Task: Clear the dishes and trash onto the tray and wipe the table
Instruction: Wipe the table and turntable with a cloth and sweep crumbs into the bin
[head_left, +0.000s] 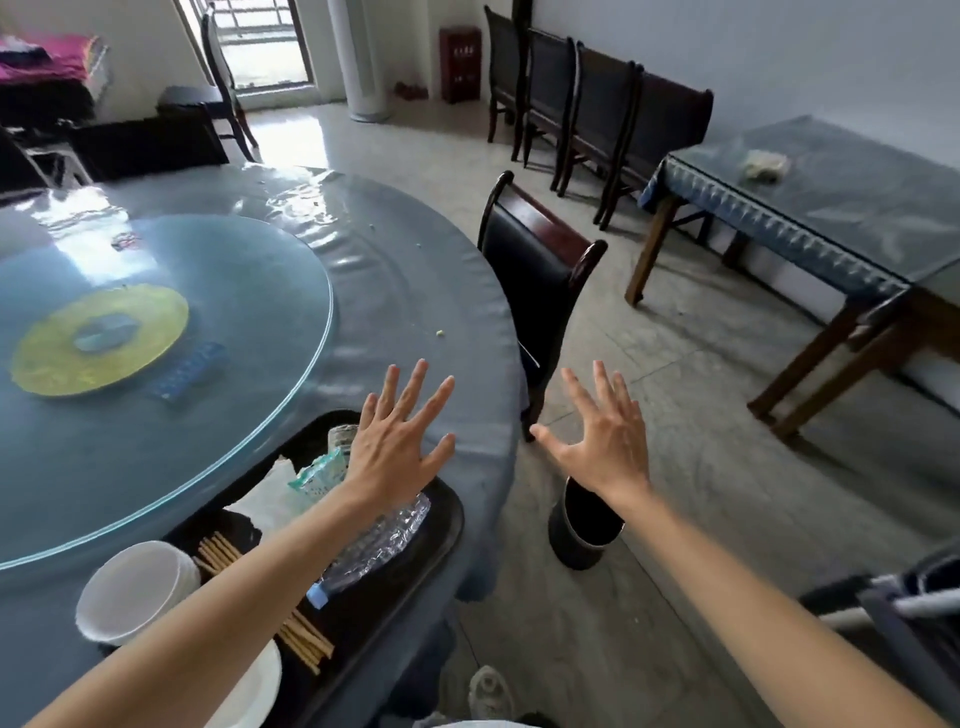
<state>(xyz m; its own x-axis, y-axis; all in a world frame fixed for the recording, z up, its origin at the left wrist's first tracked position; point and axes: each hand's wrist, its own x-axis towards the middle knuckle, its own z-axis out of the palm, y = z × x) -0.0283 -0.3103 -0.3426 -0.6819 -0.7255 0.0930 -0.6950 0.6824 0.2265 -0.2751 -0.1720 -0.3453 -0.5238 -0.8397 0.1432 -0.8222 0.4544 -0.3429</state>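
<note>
A black tray (447, 514) sits at the near edge of the round blue-covered table (415, 270). On it lie stacked white bowls (135, 587), a white plate (254, 691), wooden chopsticks (218, 551), a crushed plastic bottle (379, 540), a white napkin (265, 499), a green-white wrapper (319, 475) and a crumpled cup (340, 436). My left hand (400, 441) hovers over the tray's far end, fingers spread and holding nothing. My right hand (602, 436) is spread open past the table edge, above the floor.
A glass turntable (234, 291) carries a blue pack (187, 371); small crumbs (440, 333) dot the cloth. A dark chair (535, 280) stands at the table's right, a black bin (582, 525) on the floor below my right hand. A cloth (766, 165) lies on the side table (831, 208).
</note>
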